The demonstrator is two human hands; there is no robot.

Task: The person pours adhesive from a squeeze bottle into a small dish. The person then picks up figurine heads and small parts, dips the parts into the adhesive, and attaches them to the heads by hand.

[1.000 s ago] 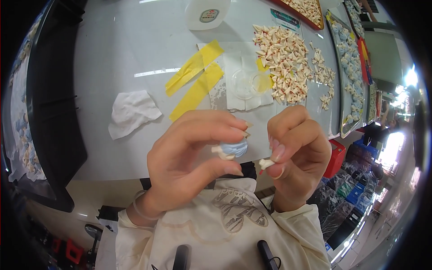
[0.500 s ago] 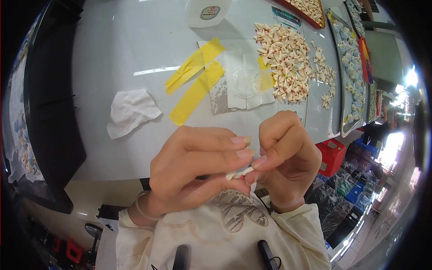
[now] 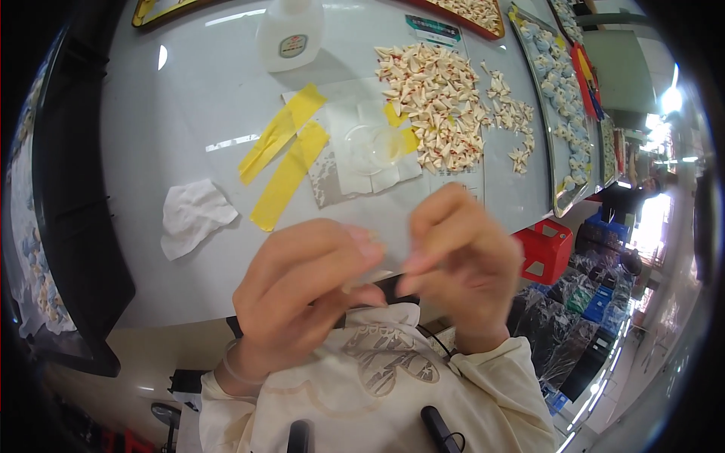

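Above my lap, at the table's near edge, my left hand [image 3: 298, 291] is closed around a small pale piece [image 3: 353, 286]. The fingers cover most of it, and only a cream bit shows between thumb and fingers. My right hand [image 3: 464, 260] hovers just to the right, apart from the left, its thumb and index finger drawn close in a pinch. It is blurred, and whatever lies between those fingertips cannot be made out. Beyond the hands, a clear round dish [image 3: 370, 147] rests on a white sheet [image 3: 359, 177] bordering a heap of small cream pointed pieces with red ends [image 3: 434, 106].
Two yellow tape strips [image 3: 291, 174] and a crumpled white cloth [image 3: 195, 219] lie to the left. A white bottle [image 3: 291, 34] stands at the back. Trays of pale blue pieces [image 3: 559, 102] line the right. A black rack [image 3: 83, 189] borders the left; a red stool [image 3: 545, 253] is beside the table.
My hands have drawn apart; the right has let go of the piece that both were touching, and the left keeps it. The view has shifted, so the table things sit further left.
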